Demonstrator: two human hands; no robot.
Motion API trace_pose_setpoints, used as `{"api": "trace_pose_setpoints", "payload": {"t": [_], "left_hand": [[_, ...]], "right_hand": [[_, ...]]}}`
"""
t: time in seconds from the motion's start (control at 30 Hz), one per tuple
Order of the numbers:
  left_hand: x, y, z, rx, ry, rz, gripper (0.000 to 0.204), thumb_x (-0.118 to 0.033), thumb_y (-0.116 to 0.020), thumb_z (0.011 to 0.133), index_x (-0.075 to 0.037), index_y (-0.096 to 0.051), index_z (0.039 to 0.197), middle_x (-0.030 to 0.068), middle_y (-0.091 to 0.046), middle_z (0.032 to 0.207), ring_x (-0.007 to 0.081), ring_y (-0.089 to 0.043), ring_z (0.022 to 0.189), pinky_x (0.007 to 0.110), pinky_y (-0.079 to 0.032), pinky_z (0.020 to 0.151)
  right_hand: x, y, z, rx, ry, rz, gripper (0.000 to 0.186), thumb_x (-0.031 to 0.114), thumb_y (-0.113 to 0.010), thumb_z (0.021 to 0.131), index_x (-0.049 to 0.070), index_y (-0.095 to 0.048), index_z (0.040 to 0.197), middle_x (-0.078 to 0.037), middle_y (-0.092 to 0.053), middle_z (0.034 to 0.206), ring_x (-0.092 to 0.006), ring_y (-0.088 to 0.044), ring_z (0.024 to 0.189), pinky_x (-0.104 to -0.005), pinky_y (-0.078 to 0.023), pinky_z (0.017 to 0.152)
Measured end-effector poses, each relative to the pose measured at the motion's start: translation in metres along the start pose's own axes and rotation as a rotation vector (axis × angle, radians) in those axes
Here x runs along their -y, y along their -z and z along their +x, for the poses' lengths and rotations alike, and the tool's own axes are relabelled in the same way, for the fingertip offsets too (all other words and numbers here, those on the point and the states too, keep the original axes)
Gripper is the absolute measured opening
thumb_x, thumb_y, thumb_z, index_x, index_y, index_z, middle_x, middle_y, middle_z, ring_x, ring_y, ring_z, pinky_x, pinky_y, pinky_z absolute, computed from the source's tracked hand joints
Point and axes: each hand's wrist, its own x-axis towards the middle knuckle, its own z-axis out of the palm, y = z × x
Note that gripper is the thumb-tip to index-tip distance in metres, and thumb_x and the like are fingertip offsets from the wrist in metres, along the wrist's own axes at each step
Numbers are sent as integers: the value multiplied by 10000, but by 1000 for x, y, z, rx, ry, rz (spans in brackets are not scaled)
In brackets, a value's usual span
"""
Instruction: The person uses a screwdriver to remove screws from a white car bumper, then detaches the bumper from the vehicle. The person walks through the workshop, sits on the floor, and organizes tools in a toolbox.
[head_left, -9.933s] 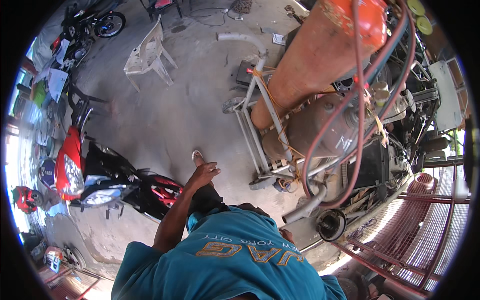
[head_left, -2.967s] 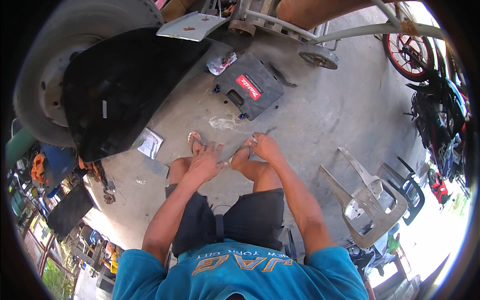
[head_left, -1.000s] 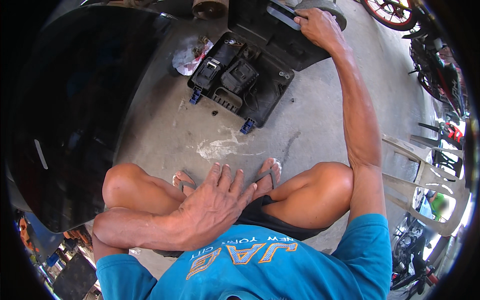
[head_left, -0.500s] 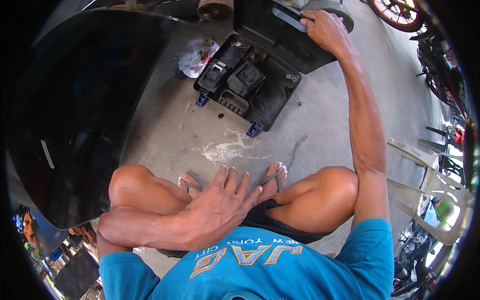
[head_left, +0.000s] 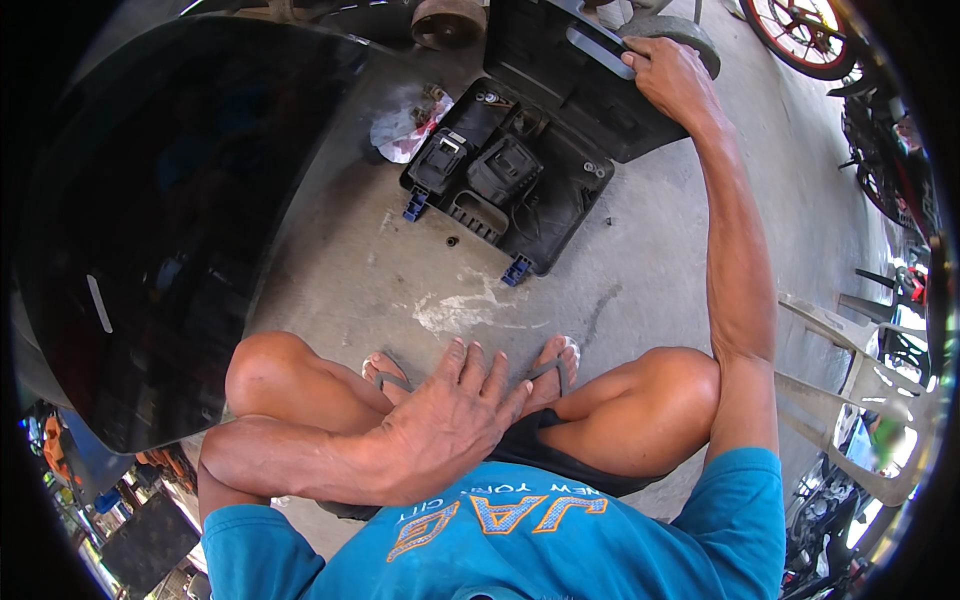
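Observation:
An open black tool case (head_left: 563, 220) lies on the floor ahead of me. Its raised lid (head_left: 560, 72) is gripped along the edge by the handle opening, the fingers of my right hand (head_left: 672, 82) curled over it. Inside the case sit a black battery-like block (head_left: 438, 162) with a pale top and a larger black block (head_left: 503, 168) that looks like a charger. A few small metal pieces (head_left: 592, 168) lie in its corners. My left hand (head_left: 445, 425) hovers over my lap, palm down, fingers spread, holding nothing.
Two blue latches (head_left: 516, 270) stick out from the case's near edge. A small dark round piece (head_left: 452, 241) lies on the concrete. Left stands a large dark glossy panel (head_left: 180, 220); a crumpled plastic bag (head_left: 400, 125) is beside the case. A pale plastic chair (head_left: 850, 385) stands right.
The case and floor sit slightly farther right and lower in view. My right hand still grips the lid, and my left hand stays spread over my lap.

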Motion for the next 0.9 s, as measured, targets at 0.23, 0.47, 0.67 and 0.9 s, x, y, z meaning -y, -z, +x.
{"api": "trace_pose_setpoints", "payload": {"t": [0.23, 0.47, 0.67, 0.9], "left_hand": [[6, 4, -6, -48, -8, -23, 565, -234, -487, 993, 6, -485, 1504, 274, -572, 1399, 471, -583, 1240, 581, -400, 1093], [16, 6, -8, -66, -11, -72, 566, -243, -476, 998, 32, -484, 1492, 284, -557, 1419, 482, -572, 1254, 588, -391, 1100], [31, 4, -9, -65, 18, -86, 569, -244, -461, 1000, 58, -479, 1482, 300, -541, 1430, 500, -560, 1261, 606, -381, 1106], [55, 2, -17, -76, 2, -151, 586, -264, -462, 992, 72, -479, 1472, 338, -504, 1444, 516, -542, 1274, 604, -380, 1112]], "right_hand": [[1, 4, 3, 2, -14, 9, 349, 263, -581, 989, 143, -729, 1282, -179, -738, 1175, -378, -700, 1100, -479, -511, 1033], [-11, -4, 15, -69, -17, -26, 348, 251, -545, 1000, 114, -731, 1260, -198, -717, 1207, -387, -674, 1141, -474, -493, 1041], [-17, -14, 27, -118, -71, -42, 375, 252, -527, 1007, 78, -697, 1292, -202, -701, 1242, -410, -647, 1182, -468, -463, 1072], [-26, -27, 37, -158, -135, -101, 386, 260, -498, 1036, 79, -687, 1319, -172, -681, 1319, -367, -644, 1225, -444, -450, 1105]]}}
